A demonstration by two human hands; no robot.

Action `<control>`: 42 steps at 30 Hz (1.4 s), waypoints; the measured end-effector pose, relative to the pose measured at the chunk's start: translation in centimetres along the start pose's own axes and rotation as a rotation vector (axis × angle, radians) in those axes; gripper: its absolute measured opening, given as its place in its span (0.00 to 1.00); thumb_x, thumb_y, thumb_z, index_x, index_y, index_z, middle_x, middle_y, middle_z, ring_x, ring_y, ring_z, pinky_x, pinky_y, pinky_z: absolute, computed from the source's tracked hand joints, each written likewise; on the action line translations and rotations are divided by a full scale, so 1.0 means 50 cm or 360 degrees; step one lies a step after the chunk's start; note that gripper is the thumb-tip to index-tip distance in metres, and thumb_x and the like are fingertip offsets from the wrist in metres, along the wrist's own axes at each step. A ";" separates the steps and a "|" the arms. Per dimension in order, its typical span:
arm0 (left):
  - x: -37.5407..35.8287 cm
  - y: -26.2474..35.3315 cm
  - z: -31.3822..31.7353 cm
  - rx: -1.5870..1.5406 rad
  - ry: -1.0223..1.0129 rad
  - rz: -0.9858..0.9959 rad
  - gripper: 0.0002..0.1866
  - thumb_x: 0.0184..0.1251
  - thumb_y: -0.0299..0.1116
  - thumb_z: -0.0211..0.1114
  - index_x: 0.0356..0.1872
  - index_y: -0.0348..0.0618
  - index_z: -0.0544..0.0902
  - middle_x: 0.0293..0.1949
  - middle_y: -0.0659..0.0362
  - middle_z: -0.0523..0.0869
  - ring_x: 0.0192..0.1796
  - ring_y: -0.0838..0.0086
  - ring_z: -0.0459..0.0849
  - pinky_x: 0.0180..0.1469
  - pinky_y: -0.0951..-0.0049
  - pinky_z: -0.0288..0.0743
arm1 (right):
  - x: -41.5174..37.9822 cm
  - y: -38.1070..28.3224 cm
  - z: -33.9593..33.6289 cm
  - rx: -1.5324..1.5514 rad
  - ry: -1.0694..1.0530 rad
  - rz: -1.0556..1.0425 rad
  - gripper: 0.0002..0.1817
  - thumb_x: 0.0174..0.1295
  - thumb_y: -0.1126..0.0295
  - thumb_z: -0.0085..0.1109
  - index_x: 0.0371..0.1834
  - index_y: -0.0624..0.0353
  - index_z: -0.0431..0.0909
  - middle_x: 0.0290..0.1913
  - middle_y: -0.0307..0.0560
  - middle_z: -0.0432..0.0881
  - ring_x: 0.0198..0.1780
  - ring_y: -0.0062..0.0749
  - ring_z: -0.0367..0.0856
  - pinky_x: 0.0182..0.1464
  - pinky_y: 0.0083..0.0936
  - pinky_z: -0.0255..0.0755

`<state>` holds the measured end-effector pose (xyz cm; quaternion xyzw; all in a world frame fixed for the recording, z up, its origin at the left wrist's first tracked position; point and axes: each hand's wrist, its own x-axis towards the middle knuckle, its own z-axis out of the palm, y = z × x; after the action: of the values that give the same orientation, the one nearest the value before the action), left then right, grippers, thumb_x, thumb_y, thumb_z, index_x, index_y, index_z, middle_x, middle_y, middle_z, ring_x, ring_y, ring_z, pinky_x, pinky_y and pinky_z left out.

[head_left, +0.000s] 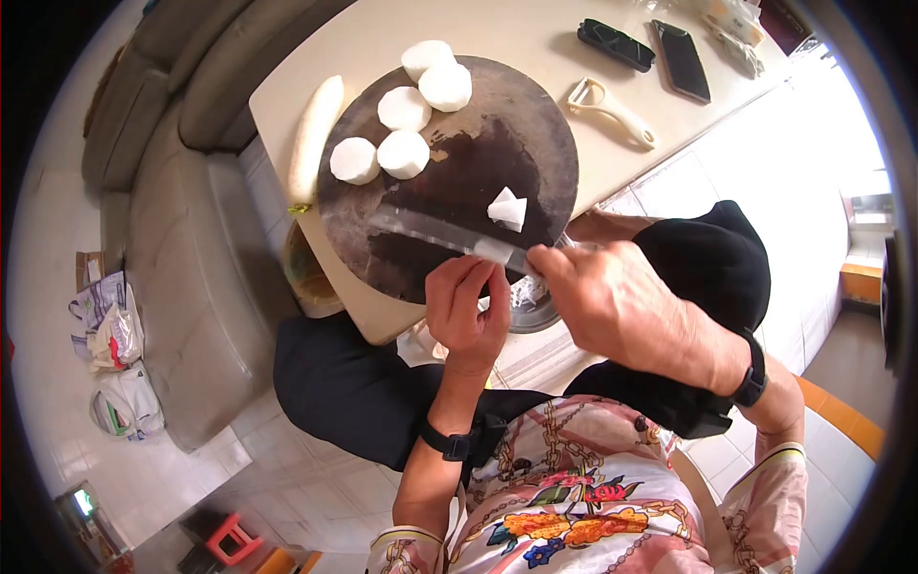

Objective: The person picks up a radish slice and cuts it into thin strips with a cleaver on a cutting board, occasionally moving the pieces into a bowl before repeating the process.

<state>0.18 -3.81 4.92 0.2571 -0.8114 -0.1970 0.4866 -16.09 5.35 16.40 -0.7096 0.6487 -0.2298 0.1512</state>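
My right hand is wrapped round the handle of a knife, whose blade points left over the dark round cutting board. Beside the blade's near edge, my left hand has its fingertips pinched together; what they hold, if anything, is hidden. A small white piece shows against the blade by those fingertips. On the board's right part lie cut white wedges. Several thick white radish rounds rest at the board's upper left.
A whole white radish lies left of the board. The table also bears a peeler, a black case and a phone. Below its edge is a metal bowl with white shreds. A grey sofa stands left.
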 end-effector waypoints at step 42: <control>0.006 0.007 -0.003 -0.0004 0.0016 0.0055 0.10 0.55 0.14 0.70 0.39 0.35 0.86 0.43 0.53 0.86 0.42 0.61 0.85 0.43 0.66 0.82 | 0.037 0.037 0.049 0.0048 0.0135 0.0067 0.08 0.49 0.83 0.58 0.34 0.69 0.74 0.19 0.57 0.78 0.24 0.55 0.81 0.27 0.42 0.75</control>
<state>0.14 -3.73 5.41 0.2436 -0.8129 -0.1882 0.4944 -16.28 3.11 13.61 -0.6832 0.6656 -0.2661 0.1392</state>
